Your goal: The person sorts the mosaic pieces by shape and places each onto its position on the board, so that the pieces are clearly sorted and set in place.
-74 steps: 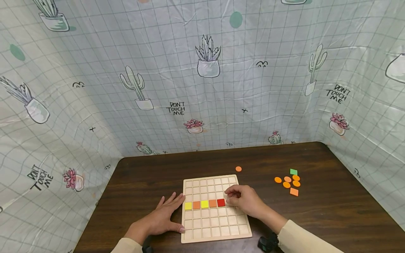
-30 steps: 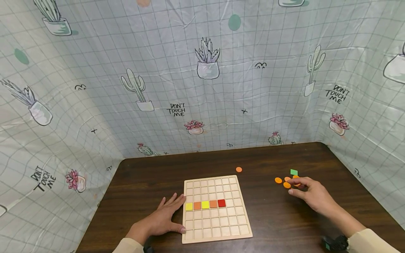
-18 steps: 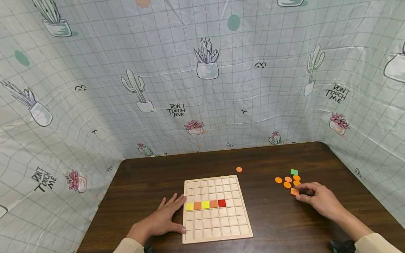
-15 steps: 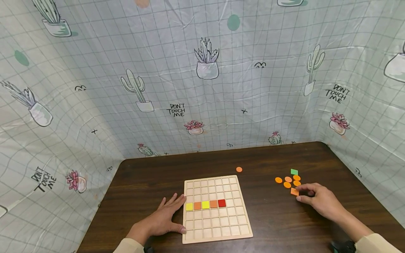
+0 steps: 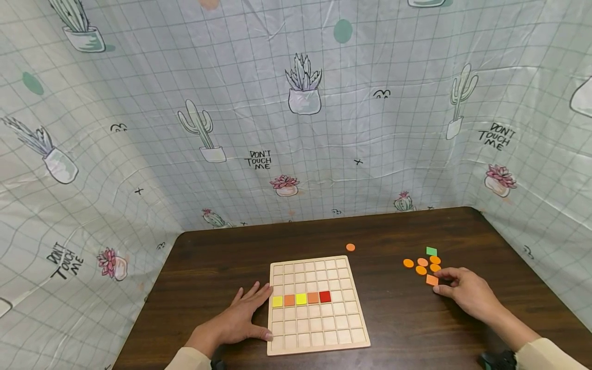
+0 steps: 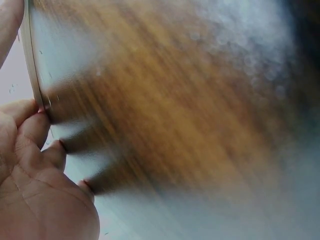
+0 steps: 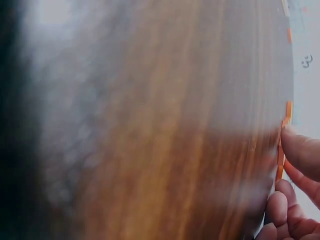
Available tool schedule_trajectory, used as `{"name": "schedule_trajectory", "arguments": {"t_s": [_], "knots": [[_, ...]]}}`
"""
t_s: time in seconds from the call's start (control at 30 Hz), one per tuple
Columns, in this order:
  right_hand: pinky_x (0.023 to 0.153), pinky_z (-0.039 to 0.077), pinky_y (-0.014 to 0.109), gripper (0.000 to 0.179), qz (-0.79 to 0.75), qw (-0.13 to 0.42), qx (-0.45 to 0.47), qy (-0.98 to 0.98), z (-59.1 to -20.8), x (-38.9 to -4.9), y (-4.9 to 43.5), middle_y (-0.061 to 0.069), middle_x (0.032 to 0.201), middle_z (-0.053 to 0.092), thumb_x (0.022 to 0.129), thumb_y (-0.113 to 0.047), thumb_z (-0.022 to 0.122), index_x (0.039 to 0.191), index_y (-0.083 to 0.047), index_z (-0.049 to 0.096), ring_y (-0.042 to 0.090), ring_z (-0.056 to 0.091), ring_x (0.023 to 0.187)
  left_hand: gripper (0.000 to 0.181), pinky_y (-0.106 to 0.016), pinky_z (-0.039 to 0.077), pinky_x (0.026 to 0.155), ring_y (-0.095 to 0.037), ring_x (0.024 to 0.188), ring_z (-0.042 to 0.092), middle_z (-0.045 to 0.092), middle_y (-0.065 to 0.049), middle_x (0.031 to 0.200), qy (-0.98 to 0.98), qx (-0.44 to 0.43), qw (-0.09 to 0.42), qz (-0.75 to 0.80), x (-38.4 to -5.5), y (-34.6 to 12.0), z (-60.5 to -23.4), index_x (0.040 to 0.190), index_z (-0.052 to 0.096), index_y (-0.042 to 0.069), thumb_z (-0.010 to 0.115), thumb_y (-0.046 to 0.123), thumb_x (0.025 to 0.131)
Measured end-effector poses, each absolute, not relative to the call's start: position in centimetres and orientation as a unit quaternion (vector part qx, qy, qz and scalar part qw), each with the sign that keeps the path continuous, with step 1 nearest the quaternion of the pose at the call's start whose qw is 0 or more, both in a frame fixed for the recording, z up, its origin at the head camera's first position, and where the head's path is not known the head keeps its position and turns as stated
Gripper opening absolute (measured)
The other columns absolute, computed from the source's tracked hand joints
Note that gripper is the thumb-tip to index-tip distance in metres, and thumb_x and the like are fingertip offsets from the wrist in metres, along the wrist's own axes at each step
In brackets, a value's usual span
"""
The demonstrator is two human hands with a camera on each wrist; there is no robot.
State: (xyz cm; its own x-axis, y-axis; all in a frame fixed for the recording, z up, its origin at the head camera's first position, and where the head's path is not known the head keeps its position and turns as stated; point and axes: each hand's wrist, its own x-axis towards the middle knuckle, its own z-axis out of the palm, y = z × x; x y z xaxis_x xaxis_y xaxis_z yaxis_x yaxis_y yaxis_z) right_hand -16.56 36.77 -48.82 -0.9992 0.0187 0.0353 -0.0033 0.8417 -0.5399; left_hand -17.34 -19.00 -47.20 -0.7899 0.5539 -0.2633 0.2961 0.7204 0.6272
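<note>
In the head view, my left hand (image 5: 236,318) rests spread along the left side of a pale wooden grid board (image 5: 305,347), fingertips at its upper edge and thumb at its lower edge. A row of square tiles crosses the board: a yellow tile (image 5: 277,301), an orange tile (image 5: 289,300), another yellow tile (image 5: 301,298), another orange tile (image 5: 313,297) and a red tile (image 5: 325,296). Off to the right, my right hand (image 5: 469,293) pinches the right side of a loose orange square tile (image 5: 431,280) between thumb and index finger, the tile low at the table.
Several orange discs (image 5: 421,270) lie beside the right hand's fingertips, with a green tile (image 5: 431,251) behind them. A lone orange disc (image 5: 350,247) is beyond the board's far edge. A patterned curtain (image 5: 259,103) surrounds the dark wooden table (image 5: 222,257).
My right hand has left the board, travelled right to the loose pieces and settled at the orange square tile, staying there over the last half second. My left hand stays at the board.
</note>
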Motion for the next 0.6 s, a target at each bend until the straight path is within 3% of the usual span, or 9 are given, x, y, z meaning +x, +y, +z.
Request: {"name": "schedule_trajectory", "arguments": {"t_s": [0.37,0.6], "knots": [[0.067,0.045,0.033,0.026,0.276,0.015,0.007,-0.961,-48.92,-17.00,36.58,0.014,0.106,0.070,0.093,-0.022,0.081,0.112,-0.004,0.077,0.016,0.058,0.079,0.107,-0.069,-0.004,0.128,-0.039,0.165,0.007,0.020,-0.009,0.177,0.901,0.234,0.223,0.288,-17.38,-18.93,-47.23,0.169,0.027,0.013,0.083,0.051,0.087],[0.068,0.048,0.033,0.030,0.285,0.019,0.004,-0.958,-48.69,-16.82,36.37,0.010,0.103,0.074,0.093,-0.027,0.082,0.112,-0.004,0.076,0.018,0.065,0.082,0.106,-0.070,-0.005,0.128,-0.040,0.165,0.006,0.019,-0.010,0.177,0.901,0.241,0.221,0.286,-17.51,-19.08,-47.50,0.169,0.026,0.012,0.082,0.050,0.088]]}}
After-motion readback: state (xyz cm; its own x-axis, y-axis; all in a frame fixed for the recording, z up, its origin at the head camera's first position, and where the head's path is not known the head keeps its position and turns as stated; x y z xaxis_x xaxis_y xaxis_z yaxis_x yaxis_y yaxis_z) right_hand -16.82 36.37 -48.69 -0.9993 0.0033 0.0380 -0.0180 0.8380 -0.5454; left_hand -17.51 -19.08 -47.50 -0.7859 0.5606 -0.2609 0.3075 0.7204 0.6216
